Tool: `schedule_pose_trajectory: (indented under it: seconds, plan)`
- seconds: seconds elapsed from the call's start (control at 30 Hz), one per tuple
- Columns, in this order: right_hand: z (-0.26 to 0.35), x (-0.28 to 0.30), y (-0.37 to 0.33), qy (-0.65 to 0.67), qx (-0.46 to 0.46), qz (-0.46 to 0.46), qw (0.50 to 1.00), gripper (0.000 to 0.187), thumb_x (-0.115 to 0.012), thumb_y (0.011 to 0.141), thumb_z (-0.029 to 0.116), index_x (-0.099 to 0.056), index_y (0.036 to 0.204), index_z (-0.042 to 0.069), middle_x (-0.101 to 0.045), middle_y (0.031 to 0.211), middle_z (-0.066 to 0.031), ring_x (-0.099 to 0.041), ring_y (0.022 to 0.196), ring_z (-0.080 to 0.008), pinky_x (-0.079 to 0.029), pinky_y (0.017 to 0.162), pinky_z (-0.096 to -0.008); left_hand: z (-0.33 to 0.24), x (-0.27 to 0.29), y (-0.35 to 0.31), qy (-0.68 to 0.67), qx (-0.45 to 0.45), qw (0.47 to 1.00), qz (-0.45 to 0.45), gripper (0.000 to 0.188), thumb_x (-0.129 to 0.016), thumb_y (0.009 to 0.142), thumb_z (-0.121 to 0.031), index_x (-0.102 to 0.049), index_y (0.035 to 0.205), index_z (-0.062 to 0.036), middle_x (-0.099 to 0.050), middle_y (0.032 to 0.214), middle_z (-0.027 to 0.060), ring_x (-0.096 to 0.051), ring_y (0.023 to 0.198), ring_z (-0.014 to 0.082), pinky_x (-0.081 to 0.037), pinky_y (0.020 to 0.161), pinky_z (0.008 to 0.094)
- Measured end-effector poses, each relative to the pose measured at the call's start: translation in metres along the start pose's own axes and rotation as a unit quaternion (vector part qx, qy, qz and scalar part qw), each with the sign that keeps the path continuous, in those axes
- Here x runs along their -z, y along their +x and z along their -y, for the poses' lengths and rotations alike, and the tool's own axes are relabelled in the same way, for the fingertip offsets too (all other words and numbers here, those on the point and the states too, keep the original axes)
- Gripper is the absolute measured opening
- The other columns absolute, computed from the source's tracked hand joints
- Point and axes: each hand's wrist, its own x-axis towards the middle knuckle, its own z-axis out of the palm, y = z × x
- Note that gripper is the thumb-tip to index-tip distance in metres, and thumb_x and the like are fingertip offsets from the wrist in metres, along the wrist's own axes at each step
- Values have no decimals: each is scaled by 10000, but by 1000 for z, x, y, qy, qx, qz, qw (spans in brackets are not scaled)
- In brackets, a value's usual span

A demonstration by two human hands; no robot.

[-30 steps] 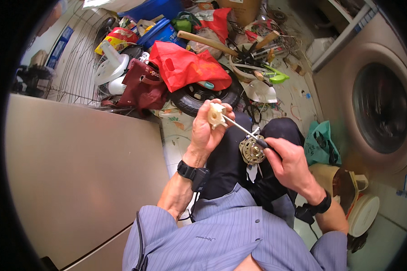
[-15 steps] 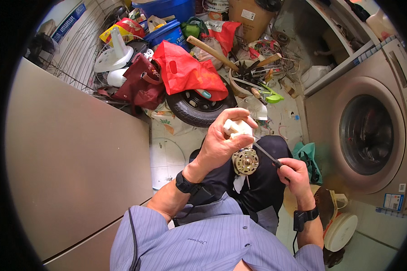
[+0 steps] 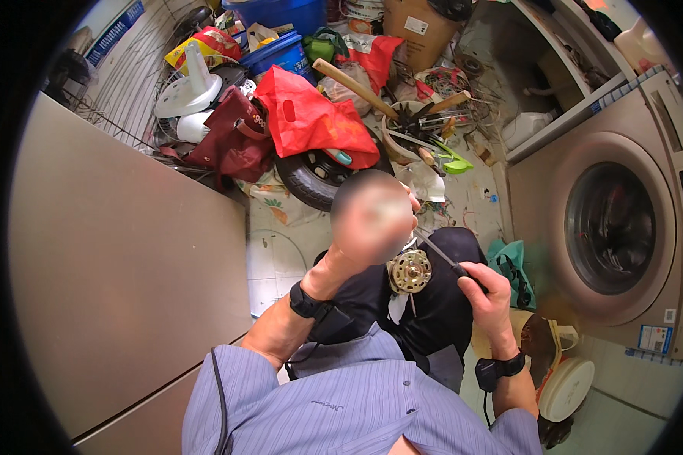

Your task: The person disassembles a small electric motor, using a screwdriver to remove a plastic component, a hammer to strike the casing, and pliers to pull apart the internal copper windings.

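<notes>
Whitish and smeared by a round blur, the piece [image 3: 383, 206] sits in our left hand [image 3: 372, 227], mid-frame; fingers [image 3: 415, 202] curl round it, showing at the right edge, though how tightly we cannot tell. Against half a second ago, the hand has shifted slightly left. Below and to its right, the metal motor [image 3: 410, 271] shows over the dark trousers [image 3: 444, 311], little changed. Further right, the screwdriver [image 3: 439, 252] slants up-left at nearly the same angle, its tip end by the left hand; contact not resolved. Our right hand [image 3: 489, 296], right of centre, is closed about its dark handle, thumb and fingers drawn together. From so small a change we judge that the work stays at the hand-held piece, not the motor. Writing, left to right: pale lettering on a blue strip [image 3: 115, 34], upper left; pale characters on a maroon bag [image 3: 231, 144], upper left of centre; stitched script on the striped shirt [image 3: 357, 417], bottom centre; a white label [image 3: 416, 26] on the cardboard box [image 3: 426, 49], top centre; a blue-and-white label [image 3: 655, 339] on the washing machine [image 3: 611, 224], lower right.
</notes>
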Motion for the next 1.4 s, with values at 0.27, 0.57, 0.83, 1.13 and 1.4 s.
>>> schedule_pose_trajectory:
  seconds: [0.27, 0.57, 0.83, 1.13, 1.4]
  plan:
    - [32, -2, 3, -263, 156, -55, 951, 350, -788, 817, 42, -703, 1155, 21, -597, 730, -85, -581, 565, -252, -456, 505, -357, -4, -9, 3, -148, 98, 977, -121, 354, -460, 1059, -320, -620, 1099, -7, -684, 983, 166, -663, 862, 267, -542, 748, 350]
    - [61, 1, 23, -76, -32, 5, 997, 171, -694, 909, 81, -692, 1062, 5, -656, 818, -182, -636, 684, -342, -514, 631, -388, 29, 18, 6, -302, 209, 904, -220, 383, -378, 1022, -264, -657, 1024, -2, -711, 908, 207, -677, 775, 312, -543, 675, 380]
    - [44, 10, 21, 262, -391, 165, 867, 216, -565, 1003, 165, -674, 959, -17, -580, 636, -33, -520, 538, -127, -419, 512, -306, 31, 12, 2, -273, 220, 911, -216, 397, -380, 1004, -261, -662, 996, 18, -674, 828, 196, -631, 731, 282, -507, 591, 328]
    - [41, -10, 9, -318, 88, 32, 943, 137, -668, 917, 168, -646, 959, 40, -509, 644, -58, -570, 521, -221, -457, 471, -368, 33, 11, 5, 73, 150, 964, -208, 382, -410, 982, -271, -665, 962, 12, -660, 789, 192, -605, 702, 271, -467, 562, 325]
    - [40, -6, 16, -423, 193, -2, 885, 208, -745, 841, 133, -691, 996, 5, -442, 635, -24, -487, 505, -192, -389, 463, -348, 32, 21, 13, -263, 252, 912, -187, 348, -422, 974, -274, -662, 941, -23, -669, 800, 185, -594, 630, 263, -471, 538, 325]
